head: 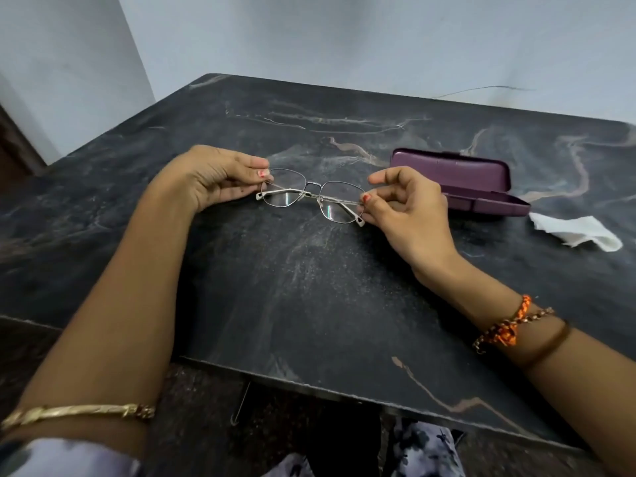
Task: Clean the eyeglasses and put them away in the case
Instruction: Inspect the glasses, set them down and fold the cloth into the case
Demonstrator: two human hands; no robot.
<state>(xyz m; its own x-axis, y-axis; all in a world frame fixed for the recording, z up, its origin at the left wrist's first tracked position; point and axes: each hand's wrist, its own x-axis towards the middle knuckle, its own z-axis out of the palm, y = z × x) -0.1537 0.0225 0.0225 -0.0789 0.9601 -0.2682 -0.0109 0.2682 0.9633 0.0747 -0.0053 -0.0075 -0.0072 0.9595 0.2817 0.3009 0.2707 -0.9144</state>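
Thin metal-framed eyeglasses (311,196) with folded temples are held just above the dark marble table (309,287). My left hand (216,177) pinches the frame's left end between thumb and fingers. The frame's right end is pinched by my right hand (406,208). A purple glasses case (457,182) lies open to the right, just behind my right hand. In front of the case, a crumpled white tissue (578,232) lies on the table.
The table's near edge (344,383) runs diagonally below my forearms. A pale wall (344,39) stands behind the table. Bracelets circle both wrists. My lap in patterned fabric shows under the table edge.
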